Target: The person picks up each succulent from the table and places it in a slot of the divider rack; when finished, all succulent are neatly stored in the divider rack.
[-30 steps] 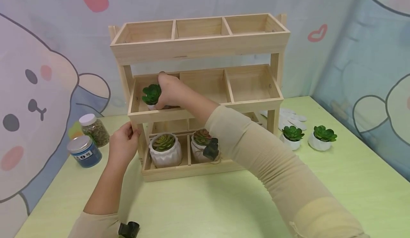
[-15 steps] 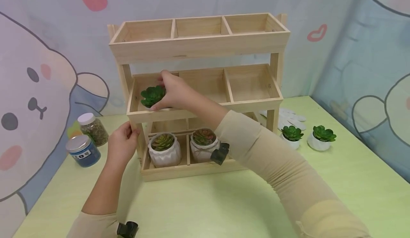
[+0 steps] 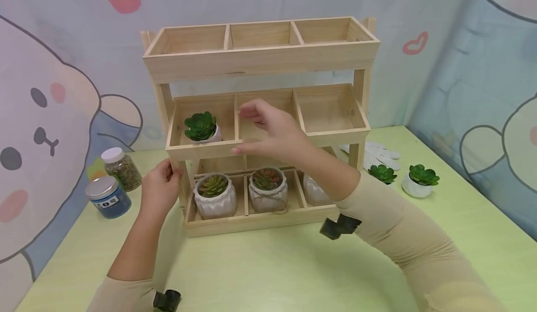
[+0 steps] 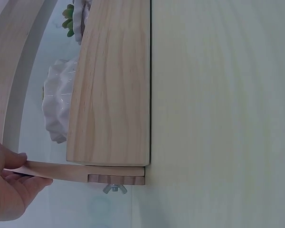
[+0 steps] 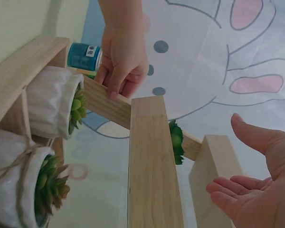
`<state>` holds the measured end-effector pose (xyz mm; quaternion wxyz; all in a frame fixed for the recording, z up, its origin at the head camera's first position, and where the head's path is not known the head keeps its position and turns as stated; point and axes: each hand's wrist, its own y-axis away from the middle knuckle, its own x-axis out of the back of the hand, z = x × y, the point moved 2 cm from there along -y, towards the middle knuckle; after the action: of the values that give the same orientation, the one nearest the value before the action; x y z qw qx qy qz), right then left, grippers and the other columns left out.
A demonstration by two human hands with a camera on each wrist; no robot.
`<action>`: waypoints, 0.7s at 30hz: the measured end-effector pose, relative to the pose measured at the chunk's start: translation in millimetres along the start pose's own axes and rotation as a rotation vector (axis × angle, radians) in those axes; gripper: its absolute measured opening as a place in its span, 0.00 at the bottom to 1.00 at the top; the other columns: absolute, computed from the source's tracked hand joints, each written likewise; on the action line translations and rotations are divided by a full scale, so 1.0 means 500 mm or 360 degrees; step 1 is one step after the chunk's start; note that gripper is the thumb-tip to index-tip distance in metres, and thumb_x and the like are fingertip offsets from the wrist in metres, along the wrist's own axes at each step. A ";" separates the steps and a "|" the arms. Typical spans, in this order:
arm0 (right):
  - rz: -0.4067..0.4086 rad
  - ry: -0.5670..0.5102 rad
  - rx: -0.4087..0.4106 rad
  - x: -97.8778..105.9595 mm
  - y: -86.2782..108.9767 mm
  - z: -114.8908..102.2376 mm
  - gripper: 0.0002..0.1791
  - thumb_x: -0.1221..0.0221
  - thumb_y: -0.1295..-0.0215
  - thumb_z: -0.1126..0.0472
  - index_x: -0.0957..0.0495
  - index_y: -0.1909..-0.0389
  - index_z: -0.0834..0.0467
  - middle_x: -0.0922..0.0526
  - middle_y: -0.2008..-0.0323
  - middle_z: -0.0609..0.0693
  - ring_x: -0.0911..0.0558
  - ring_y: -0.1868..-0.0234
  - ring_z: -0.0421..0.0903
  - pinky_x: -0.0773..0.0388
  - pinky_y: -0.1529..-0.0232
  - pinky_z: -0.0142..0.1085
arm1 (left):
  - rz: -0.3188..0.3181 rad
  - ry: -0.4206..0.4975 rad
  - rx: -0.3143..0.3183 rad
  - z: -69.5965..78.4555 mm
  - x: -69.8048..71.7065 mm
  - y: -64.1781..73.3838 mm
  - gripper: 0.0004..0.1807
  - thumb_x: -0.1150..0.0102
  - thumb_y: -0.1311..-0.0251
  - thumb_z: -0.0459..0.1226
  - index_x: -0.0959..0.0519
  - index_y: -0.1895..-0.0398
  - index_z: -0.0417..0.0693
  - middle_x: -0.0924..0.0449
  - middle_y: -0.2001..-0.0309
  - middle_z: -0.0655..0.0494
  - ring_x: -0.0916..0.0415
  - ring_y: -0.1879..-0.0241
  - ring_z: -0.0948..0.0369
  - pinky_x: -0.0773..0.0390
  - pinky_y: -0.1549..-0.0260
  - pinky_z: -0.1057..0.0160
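A small green potted succulent [image 3: 200,126] sits in the left compartment of the middle tier of the wooden plant stand [image 3: 268,140]. To its right, my right hand [image 3: 272,132] is held in front of the middle compartment, thumb and fingers spread apart and nothing between them. My left hand [image 3: 161,186] pinches the stand's left upright, just below the middle tier; the left wrist view shows thumb and fingers around that wooden leg [image 4: 57,171]. On the bottom tier stand a ribbed white pot [image 3: 216,204], a twine-tied pot [image 3: 268,197] and a third white pot [image 3: 315,191], partly behind my right forearm.
Two small potted succulents, a nearer one [image 3: 382,174] partly hidden by my sleeve and another [image 3: 419,181], stand on the right of the table. White gloves [image 3: 379,156] lie behind them. On the left are a blue jar [image 3: 109,199] and a jar of brown granules [image 3: 122,169].
My right hand has let go of the small potted succulent and moved right, leaving it in the middle tier's left compartment. My left hand keeps its place on the upright.
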<state>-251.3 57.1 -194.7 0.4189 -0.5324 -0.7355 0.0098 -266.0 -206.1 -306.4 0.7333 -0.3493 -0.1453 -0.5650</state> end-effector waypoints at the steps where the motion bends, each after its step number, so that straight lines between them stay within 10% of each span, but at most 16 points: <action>1: 0.0000 -0.0029 0.0010 0.007 0.014 0.002 0.40 0.26 0.56 0.54 0.32 0.42 0.61 0.26 0.44 0.50 0.29 0.42 0.42 0.35 0.41 0.26 | 0.0000 -0.0006 0.0002 0.000 0.000 0.000 0.20 0.52 0.33 0.31 0.31 0.40 0.31 0.27 0.46 0.35 0.27 0.48 0.42 0.23 0.54 0.48; 10: -0.0030 -0.0164 0.0069 0.052 0.122 0.028 0.37 0.27 0.54 0.57 0.32 0.42 0.62 0.26 0.43 0.50 0.29 0.41 0.40 0.35 0.39 0.30 | 0.0013 -0.0020 0.0009 -0.003 -0.002 0.002 0.19 0.52 0.33 0.31 0.29 0.41 0.32 0.26 0.47 0.36 0.26 0.49 0.43 0.23 0.54 0.47; 21: 0.0145 -0.0302 -0.0185 0.129 0.232 0.100 0.33 0.30 0.50 0.66 0.32 0.43 0.65 0.24 0.46 0.55 0.25 0.45 0.45 0.29 0.44 0.32 | 0.0023 -0.0017 -0.0014 -0.002 -0.004 0.002 0.18 0.52 0.33 0.31 0.29 0.42 0.32 0.25 0.48 0.36 0.26 0.49 0.42 0.23 0.54 0.47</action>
<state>-198.2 180.1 -241.4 0.3150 -0.5853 -0.7462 0.0364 -265.8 -205.4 -308.7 0.7351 -0.3565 -0.1443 -0.5583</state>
